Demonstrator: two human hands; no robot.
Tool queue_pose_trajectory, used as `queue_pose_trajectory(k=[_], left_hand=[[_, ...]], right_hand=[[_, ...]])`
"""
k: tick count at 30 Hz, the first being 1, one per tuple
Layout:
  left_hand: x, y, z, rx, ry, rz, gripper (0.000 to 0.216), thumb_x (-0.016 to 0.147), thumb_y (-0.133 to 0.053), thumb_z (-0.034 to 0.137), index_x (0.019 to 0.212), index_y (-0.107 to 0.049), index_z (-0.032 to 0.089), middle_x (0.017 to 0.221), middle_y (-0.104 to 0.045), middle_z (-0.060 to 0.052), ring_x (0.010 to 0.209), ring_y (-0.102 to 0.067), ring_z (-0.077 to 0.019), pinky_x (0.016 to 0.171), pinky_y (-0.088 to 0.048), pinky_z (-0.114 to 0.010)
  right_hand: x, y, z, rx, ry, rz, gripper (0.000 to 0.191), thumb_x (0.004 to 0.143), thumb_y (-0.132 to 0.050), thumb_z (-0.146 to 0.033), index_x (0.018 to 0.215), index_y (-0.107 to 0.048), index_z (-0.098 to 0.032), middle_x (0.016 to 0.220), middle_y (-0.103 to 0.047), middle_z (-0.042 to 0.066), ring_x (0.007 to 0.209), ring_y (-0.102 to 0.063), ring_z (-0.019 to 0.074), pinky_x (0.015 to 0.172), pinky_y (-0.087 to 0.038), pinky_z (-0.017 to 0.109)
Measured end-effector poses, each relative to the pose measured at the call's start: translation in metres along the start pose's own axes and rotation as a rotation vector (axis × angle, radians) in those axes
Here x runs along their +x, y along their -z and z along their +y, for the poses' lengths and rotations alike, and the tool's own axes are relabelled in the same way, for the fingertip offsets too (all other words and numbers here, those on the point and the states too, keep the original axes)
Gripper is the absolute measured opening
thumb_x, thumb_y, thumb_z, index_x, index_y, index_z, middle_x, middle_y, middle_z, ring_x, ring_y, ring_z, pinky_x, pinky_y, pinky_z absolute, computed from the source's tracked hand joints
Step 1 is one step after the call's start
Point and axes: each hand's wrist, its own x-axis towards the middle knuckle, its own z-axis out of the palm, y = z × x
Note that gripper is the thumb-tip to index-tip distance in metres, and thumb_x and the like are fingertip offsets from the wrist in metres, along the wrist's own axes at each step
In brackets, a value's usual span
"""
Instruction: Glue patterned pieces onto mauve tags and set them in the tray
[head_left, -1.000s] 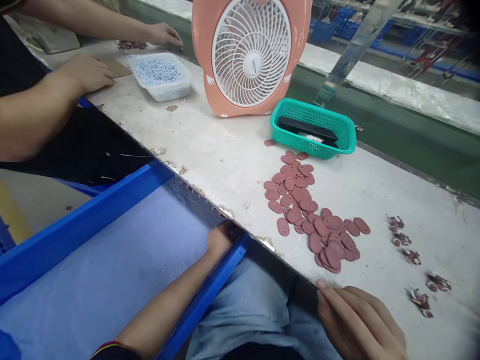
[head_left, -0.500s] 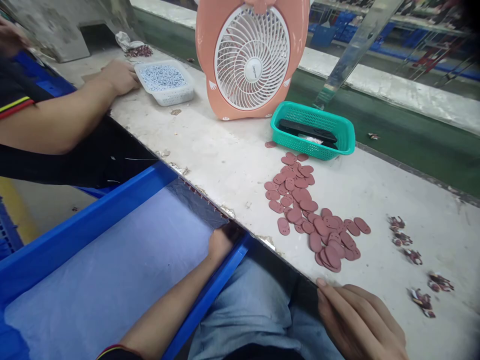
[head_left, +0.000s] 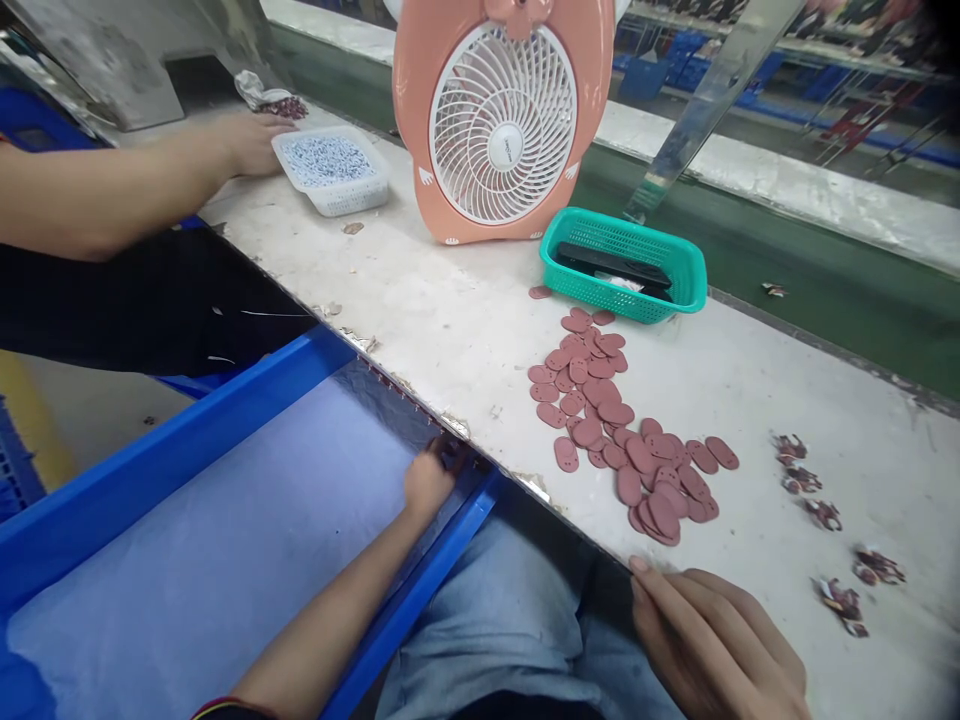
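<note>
My left hand (head_left: 431,482) reaches inside a blue bin (head_left: 420,625), below the table's front edge. Its fingers are partly covered by that edge and dark beneath it, so what they touch is hidden. Resting on the table's front edge, my right hand (head_left: 716,635) has its fingers stretched out close together, with nothing visible in them. Beyond it lies a heap of flat, reddish-brown oval discs (head_left: 600,390), some with small holes. Several small brown-and-white figures (head_left: 841,606) lie spaced out to the right of this hand.
An orange fan (head_left: 504,140) stands at the back. Beside it is a green basket (head_left: 624,310) holding black objects. Further left, a co-worker's hand (head_left: 255,145) is next to a white basket (head_left: 349,200) of small blue-and-white pieces. A pale sheet (head_left: 247,540) lines the blue bin.
My left hand has shifted slightly left and up beneath the table edge. The co-worker's arm has moved up beside the white basket. My right hand stays nearly still.
</note>
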Motion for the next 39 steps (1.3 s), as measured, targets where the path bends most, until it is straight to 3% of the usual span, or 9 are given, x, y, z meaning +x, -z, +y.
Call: queue_pose_trajectory(k=[15, 25, 39], left_hand=[[0.007, 0.003, 0.001, 0.092, 0.019, -0.025, 0.027, 0.095, -0.059, 0.038, 0.114, -0.065, 0.02, 0.116, -0.067, -0.008, 0.096, -0.066, -0.0223, 0.083, -0.056, -0.042], [0.019, 0.022, -0.008, 0.082, 0.089, 0.078, 0.031, 0.094, -0.061, 0.037, 0.119, -0.063, 0.018, 0.115, -0.067, -0.009, 0.098, -0.066, -0.0236, 0.084, -0.056, -0.045], [0.019, 0.015, -0.008, 0.046, 0.099, 0.081, 0.028, 0.094, -0.061, 0.037, 0.115, -0.064, 0.019, 0.114, -0.067, -0.008, 0.097, -0.066, -0.0234, 0.083, -0.056, -0.043]], right_hand=[[-0.001, -0.001, 0.0, -0.009, -0.001, -0.02, 0.028, 0.077, -0.077, 0.0, 0.102, -0.07, -0.011, 0.082, -0.074, 0.004, 0.069, -0.063, 0.0147, 0.073, -0.053, 0.031], [0.001, -0.001, 0.0, -0.014, 0.007, -0.019, 0.024, 0.076, -0.077, 0.002, 0.097, -0.07, -0.007, 0.079, -0.073, 0.006, 0.071, -0.062, 0.0147, 0.072, -0.053, 0.031], [-0.001, -0.001, 0.001, -0.009, 0.008, -0.019, 0.023, 0.076, -0.077, 0.001, 0.096, -0.07, -0.007, 0.078, -0.073, 0.006, 0.07, -0.063, 0.0154, 0.073, -0.053, 0.032]])
